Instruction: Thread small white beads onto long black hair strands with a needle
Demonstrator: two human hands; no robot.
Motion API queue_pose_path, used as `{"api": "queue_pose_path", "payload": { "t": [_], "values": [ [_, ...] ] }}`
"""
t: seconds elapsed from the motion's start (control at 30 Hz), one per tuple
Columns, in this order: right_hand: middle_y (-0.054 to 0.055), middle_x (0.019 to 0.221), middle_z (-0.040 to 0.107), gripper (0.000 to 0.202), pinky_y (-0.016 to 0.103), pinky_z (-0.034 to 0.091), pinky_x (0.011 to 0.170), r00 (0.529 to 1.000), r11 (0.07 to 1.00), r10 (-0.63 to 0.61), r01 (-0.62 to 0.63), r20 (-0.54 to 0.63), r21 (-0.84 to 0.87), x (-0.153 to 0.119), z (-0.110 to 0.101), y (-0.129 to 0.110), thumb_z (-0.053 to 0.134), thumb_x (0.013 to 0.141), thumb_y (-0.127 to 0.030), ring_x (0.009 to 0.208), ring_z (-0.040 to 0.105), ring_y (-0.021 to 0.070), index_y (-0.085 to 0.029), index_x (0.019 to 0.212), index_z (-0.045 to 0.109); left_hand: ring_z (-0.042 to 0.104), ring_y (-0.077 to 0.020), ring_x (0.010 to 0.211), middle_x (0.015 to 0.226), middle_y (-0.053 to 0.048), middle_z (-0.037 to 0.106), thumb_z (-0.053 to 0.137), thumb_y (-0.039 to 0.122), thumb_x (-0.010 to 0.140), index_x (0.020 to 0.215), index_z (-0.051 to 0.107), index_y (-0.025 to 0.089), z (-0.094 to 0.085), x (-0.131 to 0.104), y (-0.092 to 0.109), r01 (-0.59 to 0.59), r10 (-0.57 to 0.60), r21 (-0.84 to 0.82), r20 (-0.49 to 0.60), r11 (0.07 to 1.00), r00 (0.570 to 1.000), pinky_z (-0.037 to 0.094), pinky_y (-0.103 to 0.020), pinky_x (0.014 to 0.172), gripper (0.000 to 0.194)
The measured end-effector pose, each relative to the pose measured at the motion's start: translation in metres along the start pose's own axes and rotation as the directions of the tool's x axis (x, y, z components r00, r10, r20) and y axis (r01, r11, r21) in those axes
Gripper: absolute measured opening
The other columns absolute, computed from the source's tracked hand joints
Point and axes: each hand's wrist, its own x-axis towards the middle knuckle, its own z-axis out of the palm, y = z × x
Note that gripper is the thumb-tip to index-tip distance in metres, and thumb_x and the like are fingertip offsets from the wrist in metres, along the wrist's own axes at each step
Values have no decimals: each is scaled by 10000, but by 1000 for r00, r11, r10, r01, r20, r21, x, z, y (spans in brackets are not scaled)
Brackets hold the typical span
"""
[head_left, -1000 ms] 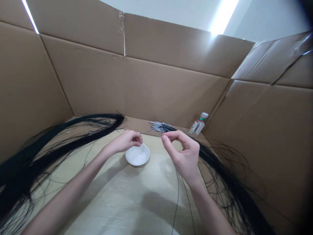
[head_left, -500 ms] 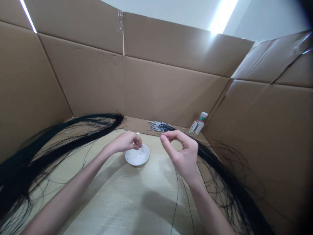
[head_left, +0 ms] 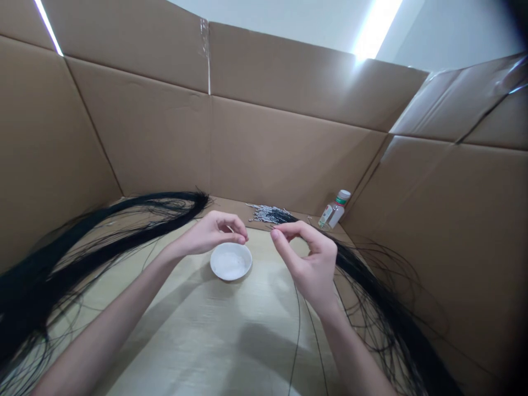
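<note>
- Nearest, two lengths of thin dark cord [head_left: 299,324] hang below the right hand over the pale tabletop [head_left: 198,341]; their short ends poke out past the fingertips.
- The right hand [head_left: 311,261] pinches the cord between thumb and forefinger, almost exactly where it was a moment ago.
- Loose dark strands lie to either side: the left bundle [head_left: 115,250] and the right bundle [head_left: 388,297].
- The left hand [head_left: 210,234] has changed most — it has lifted from the white dish [head_left: 231,278] and turned, its fingertips now just above the far right rim and closer to the right hand. Thumb and forefinger are pressed together; whether they hold anything tiny, I cannot tell.
- The dish has stayed put, pale contents inside, more of it uncovered now.
- Beyond, the silvery ends [head_left: 270,213] and the clear bottle [head_left: 331,214] sit unmoved before the cardboard wall [head_left: 289,148].
</note>
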Motion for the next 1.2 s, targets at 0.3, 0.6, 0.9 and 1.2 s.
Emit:
{"api": "queue_pose_path", "payload": {
  "t": [0.3,0.6,0.9,1.2],
  "values": [
    [-20,794,740,89,313,545,672,998,998,-63,63,-9,17,-6,-5,-11,701,916,-177,706,665,156,-236,852,719,665,-136,773,876,-27,769,773,387,893,912,783,229,22,-14,23,-118,98,-305,-82,945,992,516,-238,675,159],
    [-22,807,749,99,307,558,676,997,998,-58,58,-44,0,-5,-11,-14,706,913,-171,721,684,158,-241,844,719,692,-107,830,899,14,748,865,209,805,929,773,256,16,-9,26,-157,80,-409,-200,899,977,543,-191,733,162],
    [-20,798,746,102,298,559,668,996,997,-74,75,-52,9,-5,-11,-15,706,907,-156,710,678,151,-226,833,717,654,-119,759,870,4,711,891,297,767,964,729,216,8,-12,25,-152,109,-237,-185,960,977,513,-217,678,267],
    [-39,800,740,117,247,541,666,994,996,-88,89,-59,8,-3,-13,-15,710,895,-115,721,671,120,-218,841,717,697,-218,824,895,-48,775,635,305,934,954,756,203,-1,-1,-11,39,-96,565,72,824,993,451,-292,705,159]
  ]
}}
